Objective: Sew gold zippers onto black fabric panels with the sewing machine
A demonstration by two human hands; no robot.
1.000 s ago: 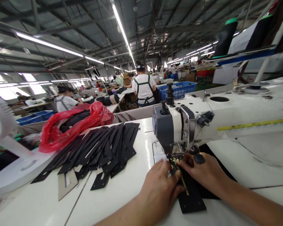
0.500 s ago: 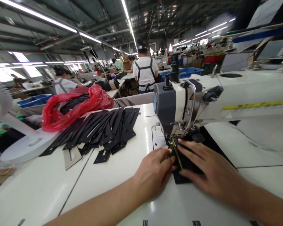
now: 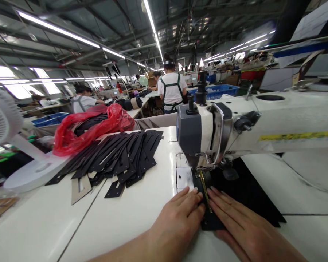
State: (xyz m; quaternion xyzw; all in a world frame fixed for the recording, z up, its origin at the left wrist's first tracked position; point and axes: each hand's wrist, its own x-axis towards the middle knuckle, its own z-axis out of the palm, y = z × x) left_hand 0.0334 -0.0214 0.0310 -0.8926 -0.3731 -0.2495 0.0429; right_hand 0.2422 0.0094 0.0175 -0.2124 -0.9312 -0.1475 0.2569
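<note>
A black flat piece lies under the needle area of a sewing machine. A brass-toothed zipper runs along it, from the presser foot area towards me. To the zipper's left, my left hand rests with its fingertips on the black material, fingers stretched forward. My right hand lies flat on the piece at the zipper's right side, fingers extended and close together. Neither hand grasps anything. The piece's near edge shows between the hands; part of it is hidden under my right hand.
Left of the machine, a fanned pile of black slotted strips covers the table. A red plastic bag with dark pieces inside lies behind it. A white fan stands at far left. Co-workers are farther back.
Both hands are now nearer to me and farther from the needle. My right hand has flattened beside the zipper. More of the black piece shows at the right. The camera view has shifted slightly.
</note>
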